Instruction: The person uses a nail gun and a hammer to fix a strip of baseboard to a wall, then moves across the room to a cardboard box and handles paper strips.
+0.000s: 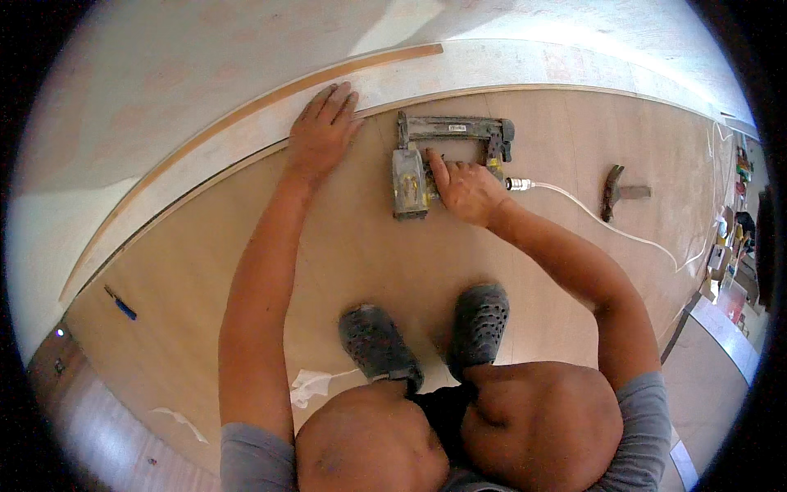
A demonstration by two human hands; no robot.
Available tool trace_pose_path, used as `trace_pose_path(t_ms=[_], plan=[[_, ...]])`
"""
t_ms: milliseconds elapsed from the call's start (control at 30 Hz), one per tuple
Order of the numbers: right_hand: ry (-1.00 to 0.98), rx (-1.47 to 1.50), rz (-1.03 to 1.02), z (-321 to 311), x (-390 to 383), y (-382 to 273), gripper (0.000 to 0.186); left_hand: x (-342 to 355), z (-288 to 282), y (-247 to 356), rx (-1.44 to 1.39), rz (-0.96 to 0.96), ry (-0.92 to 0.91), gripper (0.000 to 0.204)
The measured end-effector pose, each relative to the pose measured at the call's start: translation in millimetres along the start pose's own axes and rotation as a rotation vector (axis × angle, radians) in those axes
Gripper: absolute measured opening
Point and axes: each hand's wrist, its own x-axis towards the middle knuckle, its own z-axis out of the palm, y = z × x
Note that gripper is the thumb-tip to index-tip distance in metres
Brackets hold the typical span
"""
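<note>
My left hand [325, 131] lies flat, fingers stretched, on a long pale board [393, 78] that runs along the wall. Just beyond its fingertips is a thin tan wooden strip [246, 108]. My right hand [469, 190] is wrapped round the handle of a worn grey pneumatic nail gun [410, 176], its index finger extended along the body. The nail gun lies on its side on the wood-coloured floor panel [369, 254], near the board. A clear air hose [590, 211] runs from its metal coupling off to the right.
A hammer [611, 193] lies on the panel to the right. At the far left is a small blue-handled tool [121, 303]. Dark clogs [482, 324] are on my feet, with torn white scraps [310, 387] nearby. Assorted items [742, 221] crowd the far right edge.
</note>
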Motion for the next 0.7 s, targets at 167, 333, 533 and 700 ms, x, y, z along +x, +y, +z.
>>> trace_pose_path(t_ms=[167, 333, 533, 700], plan=[[0.002, 0.001, -0.001, -3, -1, 2, 0.06, 3, -11, 5, 0.026, -0.021, -0.008, 0.045], [0.043, -0.021, -0.011, -3, 0, 2, 0.059, 4, -2, 14, -0.021, -0.066, 0.031, 0.045], [-0.01, -0.038, -0.01, -1, 0, 5, 0.057, 5, 2, 14, -0.033, -0.074, 0.028, 0.042], [-0.007, -0.032, -0.003, -4, 0, 4, 0.056, 7, -1, 15, -0.014, -0.047, 0.066, 0.039]])
